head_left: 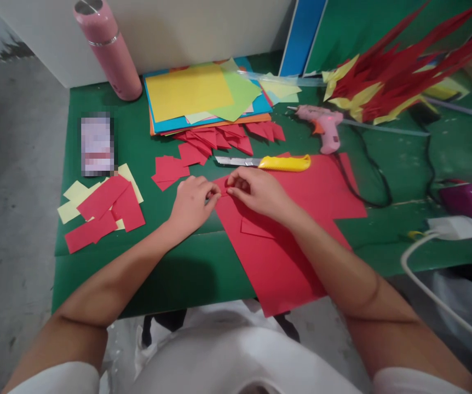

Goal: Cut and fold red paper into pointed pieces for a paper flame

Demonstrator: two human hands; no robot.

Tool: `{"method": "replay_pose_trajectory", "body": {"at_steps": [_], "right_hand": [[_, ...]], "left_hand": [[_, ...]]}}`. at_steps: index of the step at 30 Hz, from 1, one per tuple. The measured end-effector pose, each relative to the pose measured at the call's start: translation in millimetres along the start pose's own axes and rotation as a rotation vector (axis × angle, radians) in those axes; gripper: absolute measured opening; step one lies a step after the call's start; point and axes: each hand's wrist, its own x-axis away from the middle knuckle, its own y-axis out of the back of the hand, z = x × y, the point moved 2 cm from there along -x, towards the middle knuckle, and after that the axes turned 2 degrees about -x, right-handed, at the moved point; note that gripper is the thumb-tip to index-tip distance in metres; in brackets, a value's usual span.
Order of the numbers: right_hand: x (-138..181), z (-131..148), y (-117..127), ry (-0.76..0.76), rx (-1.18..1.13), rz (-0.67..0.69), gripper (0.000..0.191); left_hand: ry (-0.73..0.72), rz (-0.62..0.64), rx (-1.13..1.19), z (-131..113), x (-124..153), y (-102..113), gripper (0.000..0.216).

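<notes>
Over the red paper sheets (277, 268), my left hand (195, 201) and my right hand (259, 191) are close together. Their thumbs and fingertips pinch a small piece of red paper (224, 193), largely hidden by the fingers. Under my right wrist lies a small red paper strip (254, 229) on the big sheet. Just beyond my hands is a utility knife (283, 163) with a yellow handle, its blade out and pointing left. Beyond my left hand lie cut red paper pieces (169, 171) and several folded red points (219, 137).
Red and yellow scraps (108, 210) and a blurred-out phone (96, 145) lie left. A pink bottle (115, 60) stands behind them. Coloured paper (190, 93) is stacked at the back. Right are a pink glue gun (322, 123), its cord, red-yellow paper flames (384, 71) and a power strip (455, 227).
</notes>
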Motion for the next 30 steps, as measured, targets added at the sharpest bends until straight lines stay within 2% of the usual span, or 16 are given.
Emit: {"method": "replay_pose_trajectory", "body": {"at_steps": [7, 13, 18, 24, 30], "right_hand": [[3.5, -6.8, -2.5, 0.165, 0.089, -0.036, 0.002], [8.0, -5.7, -6.6, 0.246, 0.25, -0.079, 0.01], [6.7, -1.1, -6.3, 0.289, 0.333, -0.045, 0.018], [7.4, 2.9, -3.2, 0.347, 0.23, -0.042, 0.02], [10.9, 7.6, -0.3, 0.32, 0.061, -0.102, 0.017]], "left_hand": [[-0.002, -0.042, 0.005, 1.5, 2.2, 1.3, 0.009], [-0.023, -0.051, -0.029, 0.6, 6.5, 1.8, 0.008], [-0.059, -0.061, -0.049, 0.8, 7.6, 0.6, 0.007], [-0.072, -0.074, 0.012, 3.5, 8.8, 2.0, 0.009], [-0.088, -0.189, 0.257, 5.7, 9.7, 6.7, 0.011]]}}
